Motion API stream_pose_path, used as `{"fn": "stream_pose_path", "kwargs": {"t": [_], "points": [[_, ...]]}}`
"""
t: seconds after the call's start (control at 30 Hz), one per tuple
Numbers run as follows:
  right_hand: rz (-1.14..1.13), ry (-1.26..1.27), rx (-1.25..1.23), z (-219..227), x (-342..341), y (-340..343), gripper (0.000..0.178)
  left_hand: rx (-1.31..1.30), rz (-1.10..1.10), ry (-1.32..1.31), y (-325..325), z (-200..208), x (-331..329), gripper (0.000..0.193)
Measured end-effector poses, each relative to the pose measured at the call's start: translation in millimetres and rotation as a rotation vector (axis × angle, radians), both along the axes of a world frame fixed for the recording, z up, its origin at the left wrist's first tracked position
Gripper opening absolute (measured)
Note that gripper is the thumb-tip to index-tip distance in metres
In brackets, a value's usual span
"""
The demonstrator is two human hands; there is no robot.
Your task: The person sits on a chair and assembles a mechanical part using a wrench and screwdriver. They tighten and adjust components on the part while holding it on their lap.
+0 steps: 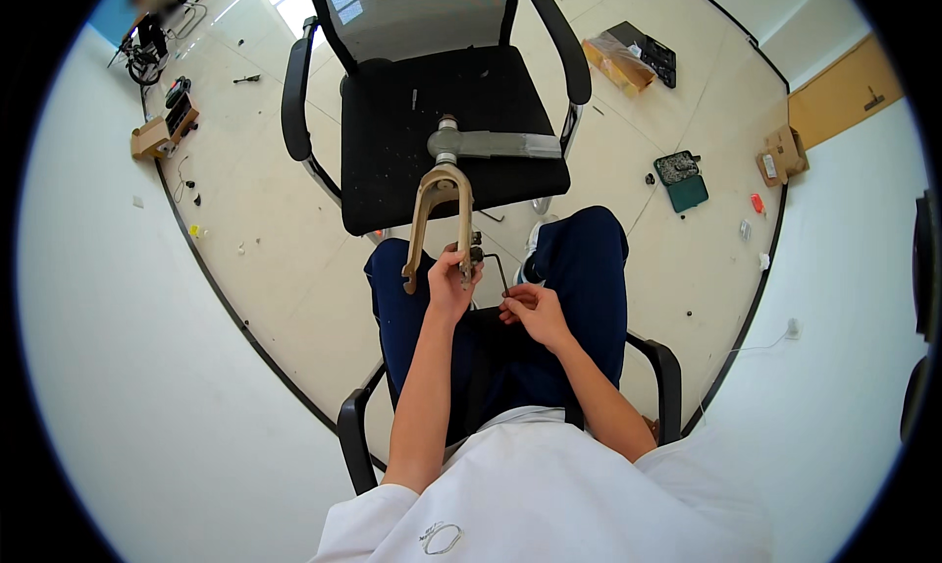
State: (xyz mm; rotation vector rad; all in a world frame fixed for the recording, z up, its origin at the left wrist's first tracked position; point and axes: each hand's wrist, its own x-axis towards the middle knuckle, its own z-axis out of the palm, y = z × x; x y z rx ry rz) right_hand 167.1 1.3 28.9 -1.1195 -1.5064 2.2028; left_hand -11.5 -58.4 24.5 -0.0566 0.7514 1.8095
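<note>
A tan bicycle fork (420,214) points toward me, its upper end joined to a grey frame tube (505,145) that lies on the black chair seat (383,165). My left hand (450,290) is closed around the lower end of the right-hand fork leg. Beside that leg sits a small black part (477,253), perhaps a brake piece. In my right hand (537,313), between the fingertips, is a thin L-shaped hex key (503,271). Its short end reaches the black part; whether it sits in a bolt is too small to tell.
An armchair (294,97) faces me. On the floor to the right are a green case (690,194), a black tool case (659,64) and cardboard boxes (782,156). An opened box (152,138) stands left. Far left, a person (154,23) is near a bicycle (143,69).
</note>
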Motion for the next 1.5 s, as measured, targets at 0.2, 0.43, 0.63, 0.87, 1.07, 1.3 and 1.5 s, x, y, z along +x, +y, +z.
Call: {"fn": "stream_pose_path", "kwargs": {"t": [0.2,0.43,0.63,0.87,1.07,1.3,1.5], "points": [[0.019,0.021,-0.008,-4.5,-4.7,0.8,0.014,0.005,-0.008,0.008,-1.6,-1.8,-0.4,0.036],[0.034,-0.005,-0.079,1.7,-3.3,4.8,0.013,-0.133,-0.016,0.075,1.7,12.9,4.0,0.038],[0.014,0.019,-0.178,19.4,-1.7,6.7,0.01,-0.133,-0.055,0.155,1.0,-4.9,0.6,0.037],[0.083,0.037,-0.021,30.5,-7.0,5.0,0.007,-0.038,-0.05,0.075,-1.2,30.4,0.3,0.042],[0.152,0.009,0.337,52.4,-14.8,21.8,0.006,-0.075,-0.118,0.037,-14.2,77.5,-8.1,0.051],[0.21,0.046,0.202,53.2,-16.5,45.3,0.014,-0.101,-0.151,-0.045,-25.8,100.0,-10.5,0.049],[-0.032,0.24,-0.419,35.8,-31.1,61.1,0.02,-0.137,-0.138,-0.101,-20.2,97.3,-11.3,0.048]]}}
